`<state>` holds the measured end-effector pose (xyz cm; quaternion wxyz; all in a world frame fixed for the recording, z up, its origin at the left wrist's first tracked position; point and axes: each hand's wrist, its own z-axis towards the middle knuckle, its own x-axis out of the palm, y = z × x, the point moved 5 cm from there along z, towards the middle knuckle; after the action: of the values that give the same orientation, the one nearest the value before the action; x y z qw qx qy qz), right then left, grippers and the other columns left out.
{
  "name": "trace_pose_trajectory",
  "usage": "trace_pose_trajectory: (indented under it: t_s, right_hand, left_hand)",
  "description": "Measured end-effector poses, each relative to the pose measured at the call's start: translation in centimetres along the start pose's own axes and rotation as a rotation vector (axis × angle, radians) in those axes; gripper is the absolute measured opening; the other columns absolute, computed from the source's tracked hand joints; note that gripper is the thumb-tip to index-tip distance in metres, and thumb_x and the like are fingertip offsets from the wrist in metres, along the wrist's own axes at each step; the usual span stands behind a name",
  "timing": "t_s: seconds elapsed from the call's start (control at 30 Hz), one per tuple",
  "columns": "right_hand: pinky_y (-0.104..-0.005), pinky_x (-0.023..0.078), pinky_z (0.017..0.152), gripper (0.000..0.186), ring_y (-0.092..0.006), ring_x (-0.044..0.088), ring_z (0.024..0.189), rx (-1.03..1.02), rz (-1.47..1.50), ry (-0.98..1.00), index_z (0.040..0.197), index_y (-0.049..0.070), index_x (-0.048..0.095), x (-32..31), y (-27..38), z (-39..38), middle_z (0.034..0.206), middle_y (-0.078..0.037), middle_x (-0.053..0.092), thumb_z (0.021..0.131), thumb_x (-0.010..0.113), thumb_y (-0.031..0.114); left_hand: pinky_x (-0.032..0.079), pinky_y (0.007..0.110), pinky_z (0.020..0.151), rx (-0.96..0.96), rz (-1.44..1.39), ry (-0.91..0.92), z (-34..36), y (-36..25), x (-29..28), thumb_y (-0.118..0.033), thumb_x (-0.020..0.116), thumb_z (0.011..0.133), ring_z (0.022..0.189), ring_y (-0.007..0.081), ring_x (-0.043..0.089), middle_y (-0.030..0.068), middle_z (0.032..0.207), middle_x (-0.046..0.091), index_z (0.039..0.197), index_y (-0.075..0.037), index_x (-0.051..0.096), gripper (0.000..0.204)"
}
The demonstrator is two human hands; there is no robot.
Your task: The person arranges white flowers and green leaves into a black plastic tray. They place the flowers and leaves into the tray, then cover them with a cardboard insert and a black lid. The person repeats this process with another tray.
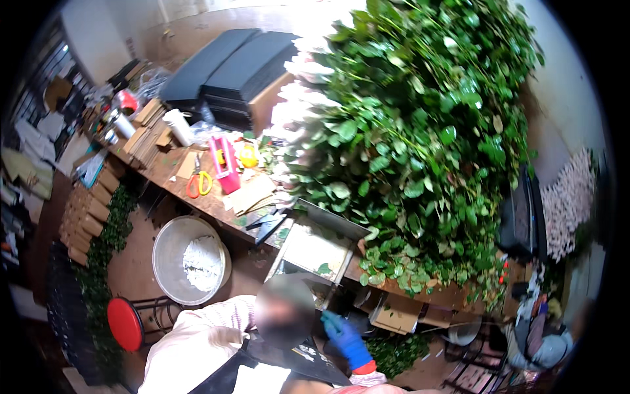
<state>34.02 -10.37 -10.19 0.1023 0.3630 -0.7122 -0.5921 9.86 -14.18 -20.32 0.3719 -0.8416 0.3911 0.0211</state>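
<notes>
At the bottom centre, my right hand (342, 336), in a blue glove, is raised with its fingers extended and nothing visible in them, beside the lower edge of a metal tray (315, 249) at the table's front. My left hand is hidden behind a blurred round patch; only my pale knitted sleeve (197, 335) shows leading to it. A black apron (318, 364) lies below. Above the tray is a large heap of leafy stems with white-wrapped heads (433, 131). Black-bladed shears (268, 224) lie left of the tray.
The long table (177, 177) carries dark foam slabs (230, 59), yellow-handled scissors (200, 185) and a pink holder (224, 167). A white tub (170, 259) and red stool (126, 323) stand left; wrapped bundles (92, 223) line that side. Another person (548, 351) is at the lower right.
</notes>
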Motion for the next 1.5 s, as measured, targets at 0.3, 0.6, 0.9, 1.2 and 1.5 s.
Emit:
trace_pose_trajectory:
  t_s: [0.3, 0.6, 0.9, 1.2, 1.5]
  right_hand:
    - [-0.0415, 0.054, 0.082, 0.046, -0.0311, 0.069, 0.088, -0.475, -0.562, -0.466, 0.134, 0.003, 0.062, -1.2, 18.8, 14.1, 0.105, -0.017, 0.073, 0.093, 0.065, 0.025]
    - [-0.0391, 0.054, 0.073, 0.035, -0.0284, 0.069, 0.081, -0.341, -0.803, -0.542, 0.123, 0.007, 0.070, 1.0, 18.4, 15.7, 0.103, -0.011, 0.074, 0.091, 0.066, 0.023]
    - [-0.0398, 0.054, 0.076, 0.037, -0.0318, 0.070, 0.082, -0.171, -0.749, -0.506, 0.121, 0.006, 0.071, 0.9, 19.3, 16.1, 0.098, -0.016, 0.073, 0.087, 0.067, 0.019]
    - [-0.0404, 0.055, 0.080, 0.035, -0.0335, 0.071, 0.090, -0.100, -0.770, -0.473, 0.122, 0.007, 0.070, 1.1, 18.7, 16.2, 0.105, -0.016, 0.073, 0.091, 0.063, 0.022]
    - [-0.0390, 0.056, 0.083, 0.034, -0.0321, 0.072, 0.094, -0.088, -0.681, -0.438, 0.123, 0.009, 0.070, 1.0, 18.2, 15.7, 0.106, -0.017, 0.073, 0.093, 0.063, 0.024]
  left_hand:
    - [0.054, 0.040, 0.087, -0.098, -0.341, -0.864, -6.3, 10.9, -18.6, -0.029, 0.073, 0.086, 0.101, 0.0285, 0.070, 0.0154, 0.107, 0.072, 0.112, -0.004, 0.068, 0.035]
    - [0.038, 0.042, 0.112, 0.113, -0.639, -1.794, -9.2, 25.1, -54.8, -0.014, 0.081, 0.077, 0.131, 0.0360, 0.051, 0.0248, 0.139, 0.052, 0.140, 0.005, 0.041, 0.077]
    - [0.037, 0.040, 0.113, 0.423, -0.790, -1.430, -5.3, 35.1, -71.1, 0.000, 0.084, 0.062, 0.136, 0.0325, 0.045, 0.0220, 0.150, 0.039, 0.157, 0.001, 0.006, 0.124]
    - [0.047, 0.040, 0.100, 0.158, -0.391, -1.497, -7.0, 32.0, -70.2, -0.006, 0.091, 0.063, 0.116, 0.0259, 0.058, 0.0146, 0.127, 0.057, 0.140, 0.000, 0.040, 0.093]
    - [0.052, 0.034, 0.091, 0.552, -0.673, -1.716, -17.5, 15.4, -61.1, -0.005, 0.089, 0.068, 0.104, 0.0188, 0.062, 0.0093, 0.115, 0.061, 0.123, -0.006, 0.043, 0.072]
